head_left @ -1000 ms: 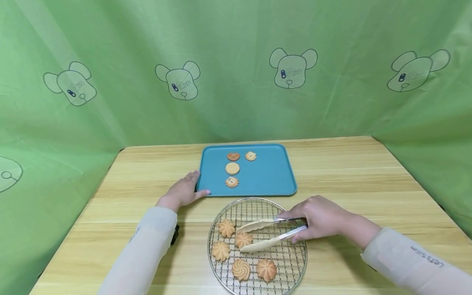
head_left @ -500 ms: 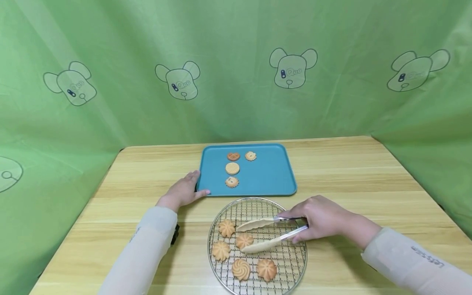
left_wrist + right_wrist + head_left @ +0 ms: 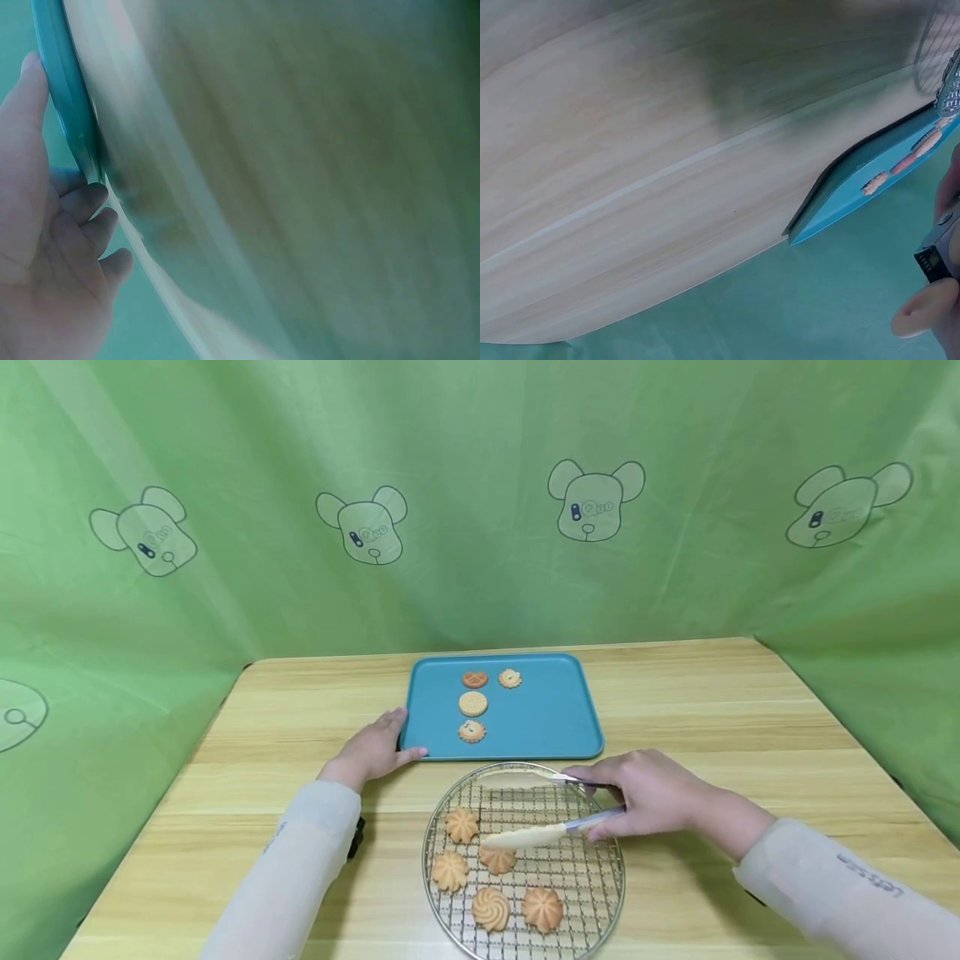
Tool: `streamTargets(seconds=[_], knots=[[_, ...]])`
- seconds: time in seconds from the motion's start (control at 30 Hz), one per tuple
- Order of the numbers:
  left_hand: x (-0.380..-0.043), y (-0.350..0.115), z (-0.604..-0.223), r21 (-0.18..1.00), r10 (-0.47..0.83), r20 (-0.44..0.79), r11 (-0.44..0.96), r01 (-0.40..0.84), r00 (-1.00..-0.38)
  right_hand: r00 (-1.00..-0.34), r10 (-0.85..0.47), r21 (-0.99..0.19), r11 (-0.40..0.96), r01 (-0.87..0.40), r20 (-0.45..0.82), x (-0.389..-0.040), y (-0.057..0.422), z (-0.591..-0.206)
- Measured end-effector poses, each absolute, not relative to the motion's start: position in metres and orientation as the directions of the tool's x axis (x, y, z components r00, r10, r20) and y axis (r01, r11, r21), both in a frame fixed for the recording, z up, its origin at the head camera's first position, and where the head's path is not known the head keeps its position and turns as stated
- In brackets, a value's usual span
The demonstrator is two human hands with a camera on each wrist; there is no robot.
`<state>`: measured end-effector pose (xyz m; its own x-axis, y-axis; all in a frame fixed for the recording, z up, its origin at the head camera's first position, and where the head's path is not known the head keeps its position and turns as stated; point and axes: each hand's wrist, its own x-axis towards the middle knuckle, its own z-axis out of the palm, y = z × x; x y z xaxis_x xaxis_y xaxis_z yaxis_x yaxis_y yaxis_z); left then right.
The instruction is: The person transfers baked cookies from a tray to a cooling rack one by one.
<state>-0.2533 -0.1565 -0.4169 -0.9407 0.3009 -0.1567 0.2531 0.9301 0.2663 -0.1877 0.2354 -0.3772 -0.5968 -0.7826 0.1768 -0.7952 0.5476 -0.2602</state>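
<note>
In the head view, my left hand (image 3: 372, 749) holds the near left corner of a blue tray (image 3: 543, 727), thumb at the front rim, fingers along the left side. Its curled fingers and thumb also show around the tray edge in the left wrist view. My right hand (image 3: 648, 795) grips metal tongs (image 3: 592, 818) with cream tips over a round wire rack (image 3: 592, 893). The tongs stand spread, with nothing between their tips. Their near tip overlaps the upper part of a flower-shaped cookie (image 3: 498, 862); the far tip lies by the rack's far rim.
More cookies lie on the rack, among them a swirl cookie (image 3: 491, 908) and a browner flower-shaped cookie (image 3: 542, 909). The tray carries a pretzel-shaped cookie (image 3: 475, 679), a round cookie (image 3: 472, 703) and other scalloped ones. A green curtain (image 3: 480, 593) hangs behind the wooden table (image 3: 712, 710).
The tongs have spread wider and shifted away toward the tray, their near tip moving from the cookie's front to its upper part. My left hand and the tray have stayed still.
</note>
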Motion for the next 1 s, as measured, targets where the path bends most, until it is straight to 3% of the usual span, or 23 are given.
streamTargets(seconds=[0.57,1.0], knots=[[-0.254,-0.158,-0.418,0.266,0.295,-0.168,0.933,0.245,-0.941,-0.792,-0.604,-0.246,0.758,-0.605,0.088,-0.198,0.219,-0.378],[-0.254,-0.157,-0.419,0.270,0.292,-0.161,0.932,0.243,-0.943,-0.869,-0.495,-0.274,0.832,-0.482,0.027,-0.212,0.203,-0.374]])
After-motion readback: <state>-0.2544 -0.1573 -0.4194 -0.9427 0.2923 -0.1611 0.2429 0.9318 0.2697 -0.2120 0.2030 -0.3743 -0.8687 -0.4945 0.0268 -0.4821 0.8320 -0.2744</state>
